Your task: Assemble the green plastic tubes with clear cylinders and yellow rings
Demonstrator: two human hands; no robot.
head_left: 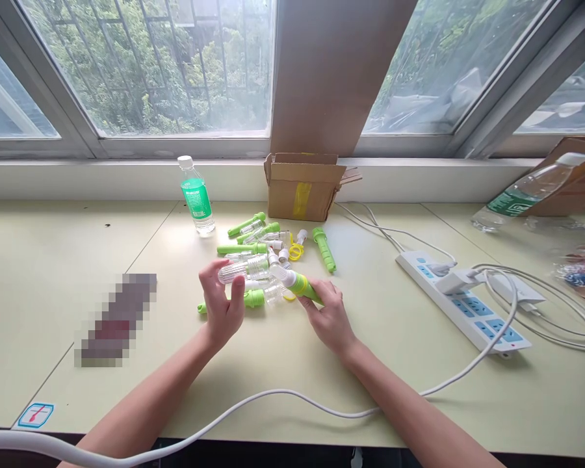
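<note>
Gripped firmly in the right hand, 1 green handle appears joined to a white head, while the left hand curls by a clear tube, hold unclear, and other green parts lie loose on the table.

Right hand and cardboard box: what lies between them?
In the head view, a green plastic tube lies between the right hand and cardboard box, with a yellow loop and small white piece to its left.
</note>
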